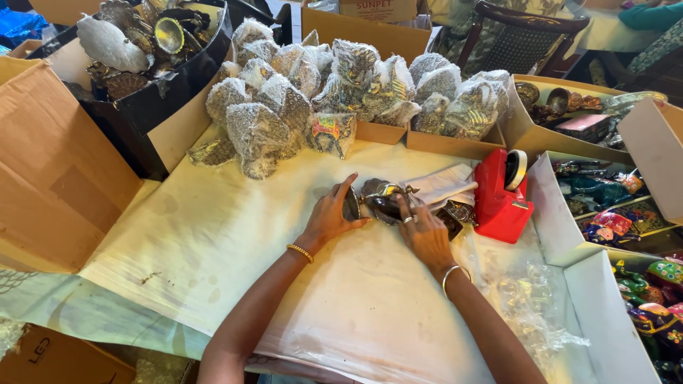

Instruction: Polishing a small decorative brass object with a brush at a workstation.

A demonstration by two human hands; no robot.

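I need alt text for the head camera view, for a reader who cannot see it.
Two bare hands, left hand and right hand, hold a shiny metal figurine on a cream paper sheet. A red tape dispenser stands at the right, and bubble-wrapped pieces are piled behind.

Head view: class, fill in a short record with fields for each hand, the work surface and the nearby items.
left hand: touching the metal figurine, gold bangle on wrist
right hand: on the figurine, ring on a finger, silver bangle
surface: white paper
right of hands: red tape dispenser
behind: wrapped bundles in cardboard trays
far right: painted figures in white boxes
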